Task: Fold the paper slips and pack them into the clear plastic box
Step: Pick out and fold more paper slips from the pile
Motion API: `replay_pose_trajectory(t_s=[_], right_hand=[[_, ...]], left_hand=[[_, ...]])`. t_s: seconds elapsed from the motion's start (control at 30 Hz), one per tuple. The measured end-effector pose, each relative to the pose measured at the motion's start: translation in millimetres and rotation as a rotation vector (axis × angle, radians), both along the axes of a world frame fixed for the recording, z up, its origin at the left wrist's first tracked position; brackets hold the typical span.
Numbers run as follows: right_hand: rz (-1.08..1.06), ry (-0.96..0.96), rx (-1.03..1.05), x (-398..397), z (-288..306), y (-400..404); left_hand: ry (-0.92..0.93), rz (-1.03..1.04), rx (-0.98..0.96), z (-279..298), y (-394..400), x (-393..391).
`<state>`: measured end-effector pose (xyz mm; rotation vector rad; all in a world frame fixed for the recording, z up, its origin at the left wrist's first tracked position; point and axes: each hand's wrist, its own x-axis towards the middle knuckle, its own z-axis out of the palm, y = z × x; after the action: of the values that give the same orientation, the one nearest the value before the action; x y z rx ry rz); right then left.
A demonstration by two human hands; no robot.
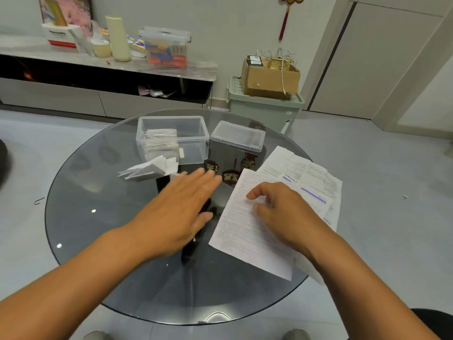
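Note:
A clear plastic box (193,141) stands open at the far side of the round glass table (103,217), with folded paper slips (160,141) stacked in its left half. Its clear lid (237,136) lies to the right of it. More folded slips (149,169) lie on the glass just in front of the box. Printed paper sheets (245,231) lie flat on the right of the table, overlapping each other. My right hand (282,212) rests on the top sheet with loosely curled fingers. My left hand (179,212) hovers flat over the table's middle, fingers straight, holding nothing.
Behind the table, a low cabinet (122,67) carries a lidded plastic container (166,46), a bottle and boxes. A green bin (264,104) with a cardboard box (269,77) on top stands on the floor at the back right.

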<state>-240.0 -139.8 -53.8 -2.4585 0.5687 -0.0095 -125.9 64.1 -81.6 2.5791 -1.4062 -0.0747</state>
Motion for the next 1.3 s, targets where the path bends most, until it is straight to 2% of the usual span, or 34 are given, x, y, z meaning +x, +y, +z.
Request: replay_pose_trajectory(t_s=[0.1,0.17,0.3,0.43,0.5,0.63,0.77,0.83,0.93,1.03,1.17,1.3], right_hand=[[0.005,0.026,0.029,3.8,-1.4,-4.8],[0.021,0.02,0.1,5.9,-0.6,-3.5],[0.068,0.029,0.16,8.0,-0.7,1.0],[0.09,0.006,0.222,9.6,-2.9,1.6],[0.109,0.001,0.249,10.0,-3.7,2.4],[0.168,-0.014,0.243,9.5,-4.6,4.0],[0.18,-0.066,0.241,7.8,-2.4,-1.1],[0.211,-0.009,0.274,3.2,4.3,-11.2],[0.323,0.173,0.346,-10.1,19.2,-32.8],[0.349,0.284,0.271,-18.4,26.1,-49.1],[0.312,0.228,0.129,-14.2,15.8,-46.3],[0.2,0.118,0.125,-6.7,3.2,-35.0]], left_hand=[[0.188,-0.156,-0.056,5.0,-4.6,-1.3],[0.244,-0.197,-0.062,5.7,-5.7,-0.3],[0.154,-0.219,-0.092,4.5,-8.2,12.0],[0.057,-0.274,-0.199,-5.3,-13.1,18.0],[0.064,-0.289,-0.224,-9.5,-15.4,14.9],[0.048,-0.285,-0.217,-12.6,-18.0,12.3],[0.134,-0.168,-0.261,-9.9,-14.8,16.1],[0.179,-0.116,-0.258,-7.8,-10.7,19.6],[0.321,-0.029,-0.259,-3.7,-2.4,25.5],[0.446,0.033,-0.295,-1.5,3.4,26.4],[0.524,0.074,-0.324,1.3,5.1,23.0],[0.556,-0.019,-0.136,9.6,12.7,24.0]])
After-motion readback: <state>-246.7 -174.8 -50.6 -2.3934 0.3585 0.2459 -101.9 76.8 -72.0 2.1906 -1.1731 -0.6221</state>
